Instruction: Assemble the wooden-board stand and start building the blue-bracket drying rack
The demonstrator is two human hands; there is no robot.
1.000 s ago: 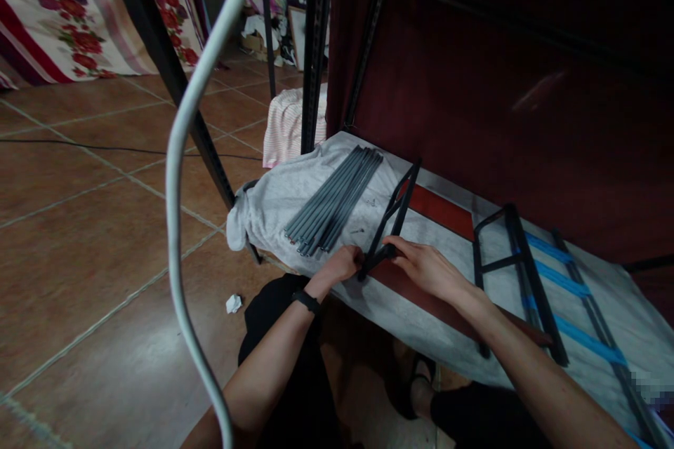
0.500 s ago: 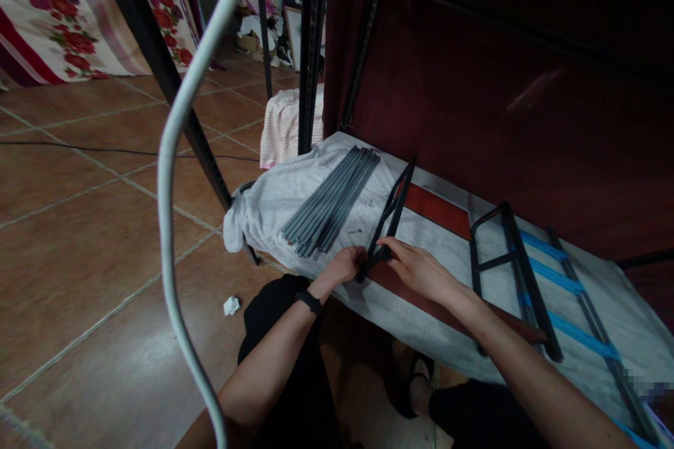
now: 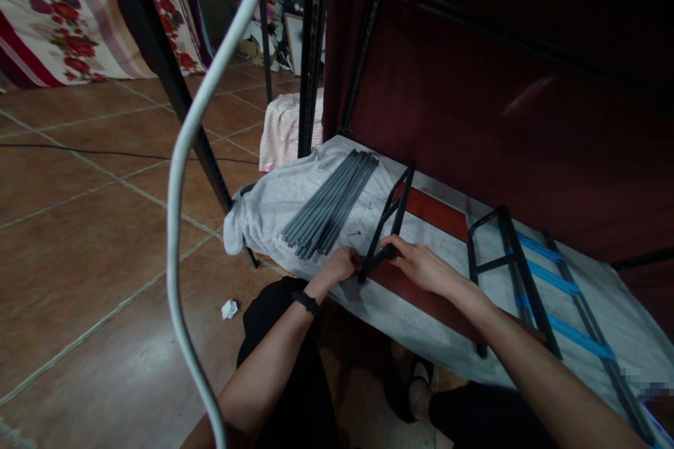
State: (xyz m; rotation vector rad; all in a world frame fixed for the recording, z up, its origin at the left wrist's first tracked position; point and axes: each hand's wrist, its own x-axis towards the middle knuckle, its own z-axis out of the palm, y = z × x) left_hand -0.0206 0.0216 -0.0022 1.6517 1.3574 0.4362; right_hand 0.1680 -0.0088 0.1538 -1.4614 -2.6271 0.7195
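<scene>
The narrow black metal frame (image 3: 396, 205) lies on the grey cloth (image 3: 268, 207), just right of the bundle of grey rods (image 3: 331, 205).

The left hand (image 3: 342, 265), fingers curled shut, grips the frame's near tip, close to the bundle's near end. The right hand (image 3: 421, 266) pinches the frame's short crossbar, further right of the bundle.

Recommended: brace the tip firmly with the left hand, work with the right fingertips only, and avoid nudging the rods.
</scene>
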